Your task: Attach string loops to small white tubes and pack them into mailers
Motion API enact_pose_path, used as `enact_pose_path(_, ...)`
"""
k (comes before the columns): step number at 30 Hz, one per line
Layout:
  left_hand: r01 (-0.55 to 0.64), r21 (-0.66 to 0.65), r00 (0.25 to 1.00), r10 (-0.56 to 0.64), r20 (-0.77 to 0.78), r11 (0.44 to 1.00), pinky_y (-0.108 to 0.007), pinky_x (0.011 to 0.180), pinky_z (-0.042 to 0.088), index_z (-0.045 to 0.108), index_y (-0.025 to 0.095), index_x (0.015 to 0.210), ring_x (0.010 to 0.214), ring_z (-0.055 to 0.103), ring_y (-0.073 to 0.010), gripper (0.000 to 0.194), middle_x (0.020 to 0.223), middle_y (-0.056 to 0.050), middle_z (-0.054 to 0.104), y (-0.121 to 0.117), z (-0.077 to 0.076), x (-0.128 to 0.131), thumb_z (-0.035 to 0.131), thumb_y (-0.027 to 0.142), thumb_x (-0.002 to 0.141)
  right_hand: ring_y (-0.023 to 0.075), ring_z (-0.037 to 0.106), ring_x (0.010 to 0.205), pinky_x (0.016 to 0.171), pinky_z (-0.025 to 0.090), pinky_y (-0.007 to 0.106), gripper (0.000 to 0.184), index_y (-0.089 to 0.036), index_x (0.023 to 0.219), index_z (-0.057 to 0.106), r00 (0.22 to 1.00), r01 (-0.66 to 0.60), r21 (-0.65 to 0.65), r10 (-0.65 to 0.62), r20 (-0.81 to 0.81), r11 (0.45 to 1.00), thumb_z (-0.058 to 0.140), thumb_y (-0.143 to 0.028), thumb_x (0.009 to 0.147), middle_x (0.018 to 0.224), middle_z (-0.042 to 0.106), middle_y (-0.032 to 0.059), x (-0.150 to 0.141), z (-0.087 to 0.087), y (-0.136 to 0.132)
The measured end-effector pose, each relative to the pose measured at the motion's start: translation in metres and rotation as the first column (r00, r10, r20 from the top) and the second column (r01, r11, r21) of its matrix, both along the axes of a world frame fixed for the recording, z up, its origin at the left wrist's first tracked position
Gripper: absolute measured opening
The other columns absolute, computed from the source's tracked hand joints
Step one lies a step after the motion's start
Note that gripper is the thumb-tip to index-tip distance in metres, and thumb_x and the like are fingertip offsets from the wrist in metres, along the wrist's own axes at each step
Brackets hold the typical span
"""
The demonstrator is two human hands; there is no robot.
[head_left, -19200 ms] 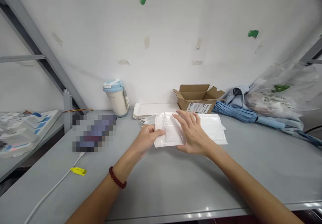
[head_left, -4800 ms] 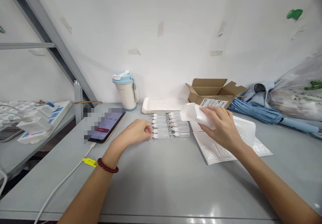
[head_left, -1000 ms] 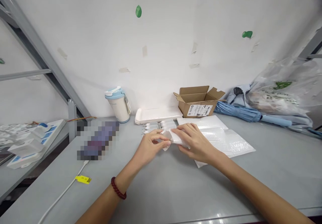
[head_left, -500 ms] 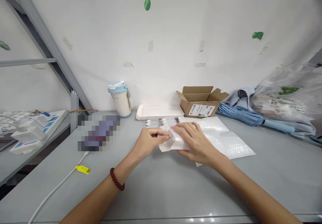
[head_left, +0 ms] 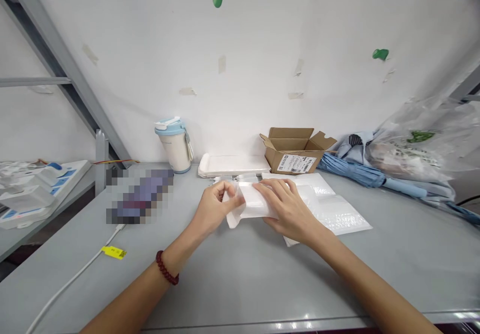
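Observation:
A white bubble mailer is held up between my hands above the table. My right hand is closed round its right part, fingers over the top face and thumb below. My left hand pinches at the mailer's left end, where the flap stands out; whether a thin strip is also between those fingers I cannot tell. Beyond my right hand lie more white bubble mailers, flat on the table. Small clear packets sit just behind my hands, partly hidden by them.
At the back stand a blue-lidded cup, a stack of white mailers and an open cardboard box. A folded blue umbrella and a plastic bag lie right. A pixelated phone-like object with a white cable lies left.
My left hand has drawn slightly left and up at the flap end, and the mailer lies more spread out between my hands. My right hand keeps its grip. The whole view has shifted slightly.

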State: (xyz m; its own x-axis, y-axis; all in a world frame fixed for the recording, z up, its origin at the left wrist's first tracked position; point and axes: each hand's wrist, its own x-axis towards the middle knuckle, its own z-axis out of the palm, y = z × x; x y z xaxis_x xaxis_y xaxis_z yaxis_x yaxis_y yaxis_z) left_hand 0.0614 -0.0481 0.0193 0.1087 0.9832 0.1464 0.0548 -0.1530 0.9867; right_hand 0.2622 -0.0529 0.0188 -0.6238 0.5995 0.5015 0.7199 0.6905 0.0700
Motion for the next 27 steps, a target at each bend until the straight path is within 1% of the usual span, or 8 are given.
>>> enact_pose_path(1, 0.002, -0.013, 0.999, -0.001, 0.053, 1.000, -0.020, 0.056, 0.039, 0.047, 0.019, 0.076, 0.063, 0.052, -0.0106, 0.025, 0.068, 0.004, 0.056, 0.000, 0.001, -0.001, 0.069, 0.023, 0.063, 0.0298, 0.043, 0.109, 0.089, 0.032, 0.046, 0.057, -0.014, 0.126, 0.039, 1.000, 0.007, 0.004, -0.007, -0.013, 1.000, 0.055, -0.014, 0.071, 0.119, 0.050, 0.0167, 0.002, 0.000, 0.001)
enact_pose_path(3, 0.014, -0.063, 0.991, -0.005, 0.134, 0.998, -0.026, 0.066, 0.044, 0.046, 0.022, 0.102, 0.075, 0.059, -0.0152, 0.045, 0.081, 0.001, 0.064, 0.001, 0.004, -0.005, 0.070, 0.028, 0.065, 0.0300, 0.042, 0.111, 0.089, 0.033, 0.046, 0.057, -0.014, 0.126, 0.039, 0.999, 0.020, 0.008, -0.019, -0.035, 1.000, 0.054, -0.015, 0.071, 0.119, 0.049, 0.0167, 0.005, 0.001, 0.004)
enact_pose_path(5, 0.074, -0.125, 0.989, -0.057, 0.136, 0.989, -0.028, 0.072, 0.045, 0.043, 0.022, 0.116, 0.082, 0.061, -0.0175, 0.056, 0.088, -0.002, 0.066, 0.001, 0.005, -0.007, 0.070, 0.031, 0.068, 0.0299, 0.042, 0.110, 0.089, 0.033, 0.046, 0.057, -0.014, 0.126, 0.039, 0.999, 0.025, 0.008, -0.024, -0.045, 1.000, 0.054, -0.016, 0.072, 0.119, 0.049, 0.0169, 0.006, 0.001, 0.005)
enact_pose_path(9, 0.187, -0.208, 0.982, -0.183, 0.037, 0.960, -0.025, 0.064, 0.043, 0.062, 0.014, 0.095, 0.076, 0.060, -0.0169, 0.033, 0.086, -0.005, 0.067, 0.001, 0.002, -0.006, 0.066, 0.035, 0.071, 0.0302, 0.043, 0.108, 0.089, 0.033, 0.047, 0.059, -0.014, 0.128, 0.038, 1.000, -0.018, 0.027, 0.019, -0.006, 0.999, 0.054, -0.018, 0.072, 0.119, 0.048, 0.0174, 0.003, 0.002, 0.003)
enact_pose_path(12, 0.145, -0.240, 0.988, -0.154, -0.017, 0.960, -0.023, 0.056, 0.041, 0.065, 0.013, 0.081, 0.066, 0.057, -0.0150, 0.022, 0.074, -0.003, 0.065, 0.000, -0.002, -0.001, 0.067, 0.031, 0.068, 0.0305, 0.042, 0.110, 0.091, 0.031, 0.050, 0.060, -0.013, 0.129, 0.038, 0.997, -0.054, 0.044, 0.052, 0.052, 0.998, 0.052, -0.016, 0.071, 0.121, 0.048, 0.0182, 0.000, 0.002, -0.002)
enact_pose_path(16, 0.137, -0.260, 0.990, -0.139, 0.010, 0.956, -0.022, 0.054, 0.041, 0.066, 0.014, 0.076, 0.063, 0.057, -0.0143, 0.018, 0.067, 0.000, 0.063, -0.004, -0.001, 0.003, 0.069, 0.027, 0.064, 0.0314, 0.039, 0.116, 0.093, 0.028, 0.052, 0.065, -0.013, 0.132, 0.036, 0.994, -0.049, 0.050, 0.044, 0.104, 0.998, 0.050, -0.012, 0.069, 0.124, 0.046, 0.0195, -0.002, 0.002, -0.006)
enact_pose_path(21, 0.118, -0.234, 0.992, -0.103, 0.077, 0.965, -0.024, 0.059, 0.046, 0.067, 0.015, 0.087, 0.070, 0.061, -0.0175, 0.026, 0.073, -0.001, 0.067, -0.007, 0.001, 0.008, 0.070, 0.017, 0.061, 0.0337, 0.029, 0.127, 0.096, 0.026, 0.057, 0.069, -0.011, 0.135, 0.032, 0.989, -0.032, 0.099, 0.018, 0.148, 0.995, 0.047, -0.008, 0.068, 0.137, 0.036, 0.0224, -0.007, -0.001, -0.009)
enact_pose_path(27, 0.136, -0.279, 0.977, -0.082, 0.197, 0.951, -0.029, 0.061, 0.049, 0.062, 0.017, 0.106, 0.073, 0.064, -0.0216, 0.042, 0.080, -0.004, 0.070, -0.010, -0.001, 0.010, 0.070, 0.024, 0.065, 0.0311, 0.028, 0.130, 0.096, 0.029, 0.054, 0.052, -0.008, 0.133, 0.037, 0.987, -0.016, 0.295, -0.032, 0.158, 0.955, 0.033, -0.003, 0.081, 0.137, 0.040, 0.0208, -0.020, -0.006, -0.016)
